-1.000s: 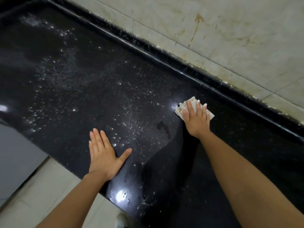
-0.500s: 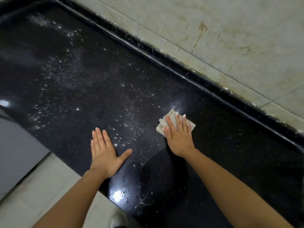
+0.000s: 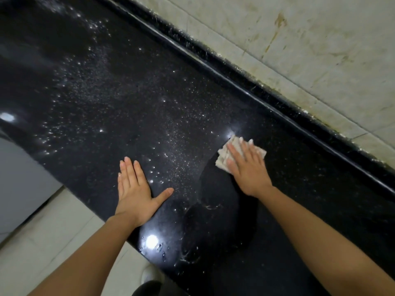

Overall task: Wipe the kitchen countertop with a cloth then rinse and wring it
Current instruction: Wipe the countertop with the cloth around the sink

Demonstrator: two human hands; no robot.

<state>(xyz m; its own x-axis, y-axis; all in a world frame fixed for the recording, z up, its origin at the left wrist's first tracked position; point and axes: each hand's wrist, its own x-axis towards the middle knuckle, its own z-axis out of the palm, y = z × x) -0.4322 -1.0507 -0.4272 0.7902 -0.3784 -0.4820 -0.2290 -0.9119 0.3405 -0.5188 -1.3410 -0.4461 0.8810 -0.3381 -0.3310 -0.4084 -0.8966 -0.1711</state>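
Observation:
The black speckled countertop [image 3: 149,99] runs diagonally across the view, with wet droplets and pale specks over its left and middle parts. My right hand [image 3: 248,167] presses flat on a folded off-white cloth [image 3: 222,155] near the counter's back edge; the cloth shows beyond my fingertips and thumb. A darker wiped patch lies just below that hand. My left hand [image 3: 134,186] rests palm down on the counter near its front edge, fingers apart, holding nothing.
A raised black lip [image 3: 245,86] borders the counter at the back, below a stained beige tiled wall [image 3: 310,50]. Pale floor tiles [image 3: 53,236] and my shoe [image 3: 149,274] lie below the front edge. A grey cabinet face [image 3: 19,178] stands at left.
My right hand slid the cloth toward me and left, then back out toward the wall. The wiped dark patch has grown. My left hand stayed planted.

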